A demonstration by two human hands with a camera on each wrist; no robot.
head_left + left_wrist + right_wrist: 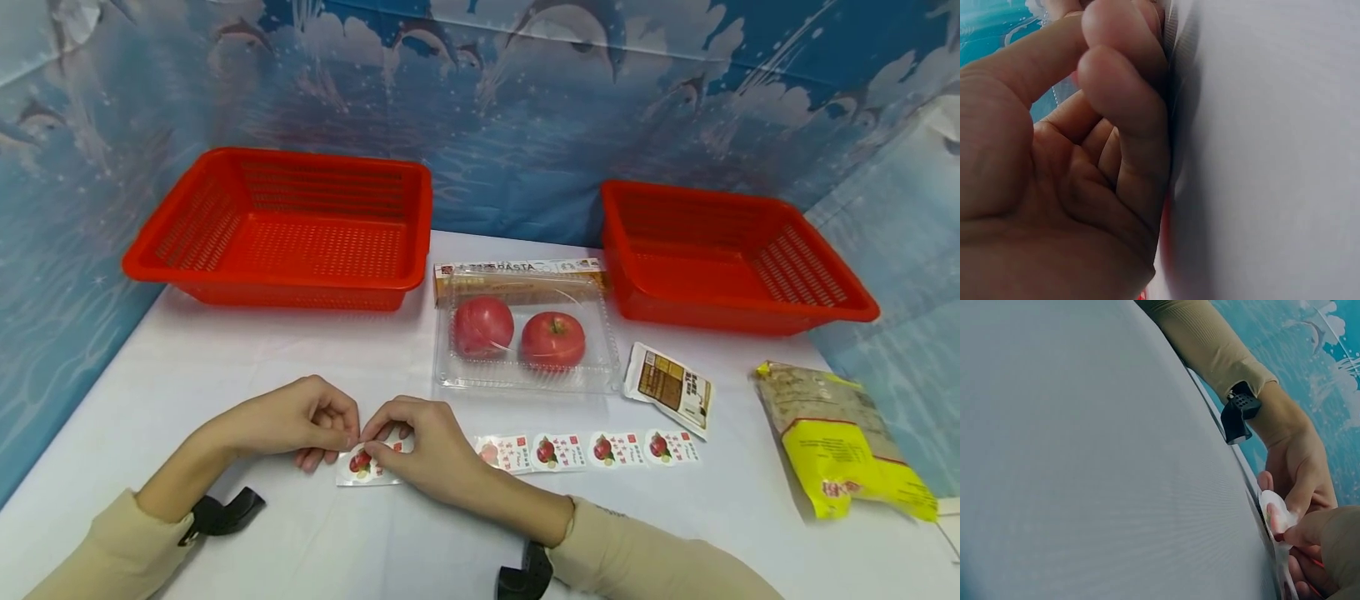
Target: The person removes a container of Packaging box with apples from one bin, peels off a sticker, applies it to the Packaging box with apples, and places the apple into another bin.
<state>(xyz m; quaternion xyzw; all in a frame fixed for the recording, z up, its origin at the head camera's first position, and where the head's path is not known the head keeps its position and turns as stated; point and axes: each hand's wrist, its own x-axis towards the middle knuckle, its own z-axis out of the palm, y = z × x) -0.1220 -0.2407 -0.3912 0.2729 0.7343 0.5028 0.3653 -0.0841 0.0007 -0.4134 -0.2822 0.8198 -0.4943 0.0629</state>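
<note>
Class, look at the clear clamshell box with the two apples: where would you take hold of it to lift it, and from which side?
Probably grip the clear box by its two short ends, one hand each side, coming from above. Its flat rim sticks out there. The pasta pack crowds the back edge and the small sachet lies close to the right corner.

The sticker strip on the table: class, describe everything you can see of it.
The sticker strip is a white, glossy-looking backing lying flat on the white table, in front of the clear box of apples. It carries a row of labels, each with a red apple picture and red print. Its left end lies under both hands: the left hand and right hand pinch at the label there, lifting its edge.
</note>
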